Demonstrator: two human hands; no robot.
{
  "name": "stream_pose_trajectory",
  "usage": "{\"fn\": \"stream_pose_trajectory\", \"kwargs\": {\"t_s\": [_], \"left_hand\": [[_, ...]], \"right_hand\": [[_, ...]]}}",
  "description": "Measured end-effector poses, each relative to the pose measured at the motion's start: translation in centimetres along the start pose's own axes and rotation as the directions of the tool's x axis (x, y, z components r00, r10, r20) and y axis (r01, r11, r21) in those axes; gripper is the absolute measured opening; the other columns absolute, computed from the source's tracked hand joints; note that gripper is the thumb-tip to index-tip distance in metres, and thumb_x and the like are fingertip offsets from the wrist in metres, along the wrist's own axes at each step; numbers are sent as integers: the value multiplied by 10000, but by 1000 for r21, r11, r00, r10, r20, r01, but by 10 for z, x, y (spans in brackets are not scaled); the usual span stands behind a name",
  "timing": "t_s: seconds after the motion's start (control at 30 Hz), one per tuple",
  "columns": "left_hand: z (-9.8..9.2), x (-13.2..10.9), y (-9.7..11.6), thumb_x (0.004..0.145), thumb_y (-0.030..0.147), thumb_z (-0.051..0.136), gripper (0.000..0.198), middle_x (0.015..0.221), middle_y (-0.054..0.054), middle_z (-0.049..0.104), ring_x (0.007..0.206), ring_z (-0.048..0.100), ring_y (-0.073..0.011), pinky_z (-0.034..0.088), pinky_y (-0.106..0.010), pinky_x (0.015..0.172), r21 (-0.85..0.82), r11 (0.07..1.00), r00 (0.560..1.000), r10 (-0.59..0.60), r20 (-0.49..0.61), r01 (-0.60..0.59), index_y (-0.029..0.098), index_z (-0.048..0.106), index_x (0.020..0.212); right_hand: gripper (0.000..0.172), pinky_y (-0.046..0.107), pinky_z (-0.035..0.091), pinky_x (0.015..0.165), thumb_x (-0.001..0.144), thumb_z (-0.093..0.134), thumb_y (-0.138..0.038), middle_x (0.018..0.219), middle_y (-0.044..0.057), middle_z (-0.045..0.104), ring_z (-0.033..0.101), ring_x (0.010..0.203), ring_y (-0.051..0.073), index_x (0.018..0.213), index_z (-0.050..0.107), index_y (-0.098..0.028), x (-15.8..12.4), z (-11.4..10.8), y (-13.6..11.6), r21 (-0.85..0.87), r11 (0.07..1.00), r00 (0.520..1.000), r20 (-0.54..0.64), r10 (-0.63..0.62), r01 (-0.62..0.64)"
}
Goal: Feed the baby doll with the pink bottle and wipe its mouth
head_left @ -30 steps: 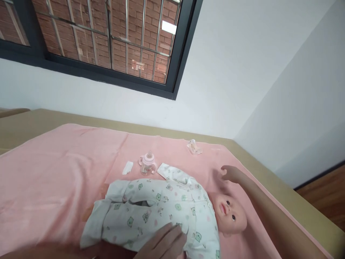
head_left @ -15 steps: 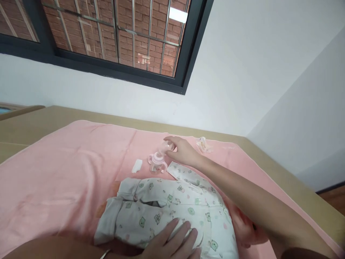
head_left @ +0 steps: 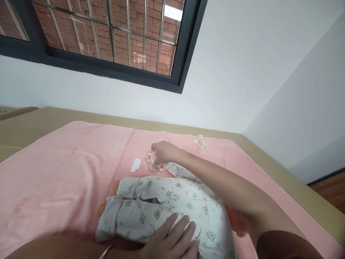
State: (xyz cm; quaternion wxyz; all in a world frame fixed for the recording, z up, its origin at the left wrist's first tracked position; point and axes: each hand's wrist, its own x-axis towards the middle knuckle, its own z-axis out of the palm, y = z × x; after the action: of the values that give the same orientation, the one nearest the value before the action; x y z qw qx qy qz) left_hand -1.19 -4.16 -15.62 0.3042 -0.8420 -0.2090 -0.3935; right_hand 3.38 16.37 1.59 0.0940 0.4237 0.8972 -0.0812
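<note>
A doll in a white, bear-printed outfit (head_left: 172, 205) lies across the pink blanket. My left hand (head_left: 175, 233), a bracelet at its wrist, rests flat on the outfit with fingers spread. Beyond the doll, a small clear baby bottle with pink handles (head_left: 162, 167) stands on the blanket. My right hand (head_left: 163, 151) is closed around the bottle's top and hides most of its clear domed cap. How far the cap sits on the bottle cannot be made out. The right forearm passes over the doll's sleeve and partly covers its head (head_left: 237, 223).
The pink blanket (head_left: 102, 144) covers much of a tan surface (head_left: 67, 113) against the white wall. A white slip (head_left: 136, 164) lies left of the bottle. Crumpled clear plastic (head_left: 201, 142) lies to the right, near the back edge. Above is a dark-framed window (head_left: 113, 70).
My right hand has moved left and slightly down with the clear cap, from beside the bottle onto its top. My left hand stays on the outfit. The view has shifted slightly.
</note>
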Motion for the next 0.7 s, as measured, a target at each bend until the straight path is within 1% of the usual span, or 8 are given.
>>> {"fn": "stream_pose_trajectory", "kwargs": {"t_s": [0.17,0.27,0.33,0.43,0.5,0.57,0.63,0.7], "left_hand": [[-3,-1,-1,983,411,597,406,1371,-124,595,1236,594,-267,471,-527,1064,-8,1000,999,21,33,-20,160,584,1301],[-3,0,-1,974,395,611,393,1357,-120,597,1234,591,-269,469,-529,1062,-6,1000,999,21,35,-21,160,592,1289],[-4,1,-1,975,392,609,386,1357,-116,597,1235,588,-267,462,-527,1068,-7,1000,999,16,34,-16,162,595,1284],[-10,4,-3,979,394,597,388,1376,-117,586,1263,566,-271,425,-538,1098,-21,1000,998,10,58,-9,161,589,1290],[-15,6,-5,984,410,579,408,1400,-123,571,1288,545,-278,388,-547,1122,-41,999,996,15,93,-12,158,579,1305],[-20,7,-8,985,421,561,431,1418,-125,560,1302,534,-283,337,-552,1153,-66,998,991,30,127,-21,156,566,1325],[-23,8,-10,982,422,546,444,1426,-127,556,1305,532,-291,265,-564,1186,-92,995,987,46,155,-32,156,561,1337],[-24,8,-10,970,402,542,450,1442,-136,544,1315,526,-307,195,-578,1210,-116,993,982,58,180,-38,154,562,1345]], "right_hand": [[523,220,346,608,572,687,-414,1007,6,671,544,782,123,1049,594,-221,-13,2,2,136,989,997,-47,60,-53],[553,201,343,617,558,712,-436,970,-10,666,552,790,103,1055,597,-222,-37,-4,18,234,968,978,-161,132,-93],[536,189,364,623,565,711,-444,968,-20,662,570,804,91,1038,597,-219,-58,-14,42,343,924,926,-268,266,-166],[509,187,366,610,609,660,-379,912,-11,663,564,737,77,1085,585,-215,-93,-28,93,410,831,797,-314,516,-376],[499,190,380,621,633,637,-383,959,2,673,578,735,80,1103,589,-222,-115,-27,129,363,781,720,-318,617,-509],[470,201,384,607,640,609,-377,969,17,676,589,707,90,1080,586,-211,-139,-17,156,335,706,656,-265,706,-624],[468,216,412,588,641,599,-388,972,30,675,601,665,101,1066,572,-194,-161,-2,172,360,644,633,-166,756,-675],[483,225,431,569,641,597,-394,995,40,676,609,652,108,1077,568,-189,-179,13,177,365,620,634,-98,767,-694]]}}
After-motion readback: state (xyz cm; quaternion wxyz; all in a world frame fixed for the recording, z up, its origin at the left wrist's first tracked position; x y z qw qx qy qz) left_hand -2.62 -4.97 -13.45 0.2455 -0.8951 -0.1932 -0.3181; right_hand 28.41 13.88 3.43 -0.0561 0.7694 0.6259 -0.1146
